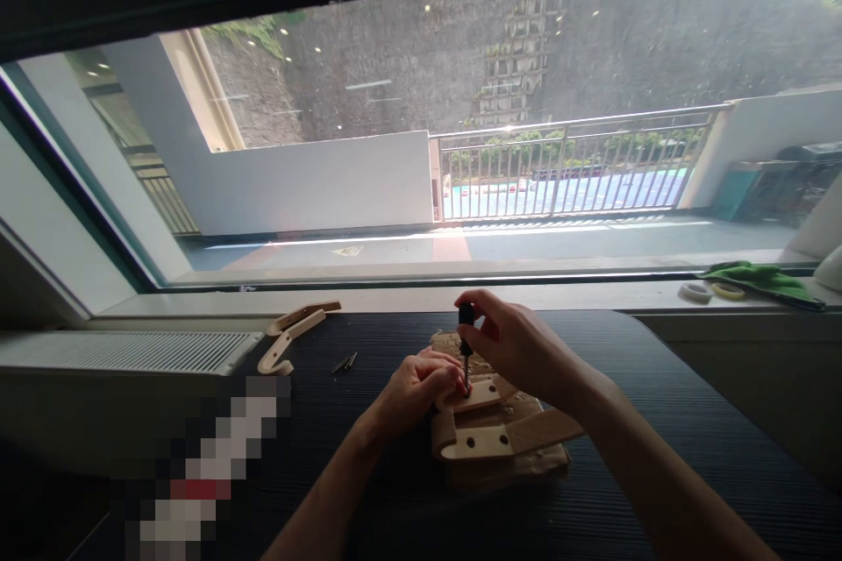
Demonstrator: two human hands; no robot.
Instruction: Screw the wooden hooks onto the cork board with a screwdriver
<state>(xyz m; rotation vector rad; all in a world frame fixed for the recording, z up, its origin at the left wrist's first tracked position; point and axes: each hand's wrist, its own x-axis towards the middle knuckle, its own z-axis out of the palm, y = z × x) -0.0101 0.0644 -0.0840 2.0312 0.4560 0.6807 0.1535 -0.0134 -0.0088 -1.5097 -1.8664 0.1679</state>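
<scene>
My right hand (513, 337) grips the black handle of a screwdriver (467, 342), held upright with its tip down on a wooden hook (483, 394). My left hand (417, 384) is closed around the near-left end of that hook, its fingertips close to the screwdriver tip and partly hidden. In front lies a second wooden hook (487, 445), with two dark spots, holes or screw heads, on its flat part. Both hooks sit on a rough-edged wooden board (556, 460). My right forearm covers part of the far ends.
Loose screws (344, 362) lie on the dark table (368, 333), left of my hands. Two more curved wooden pieces (296, 335) rest at its back left edge. On the window sill are a green cloth (767, 278) and tape rolls (695, 292). A pixelated patch covers the left side.
</scene>
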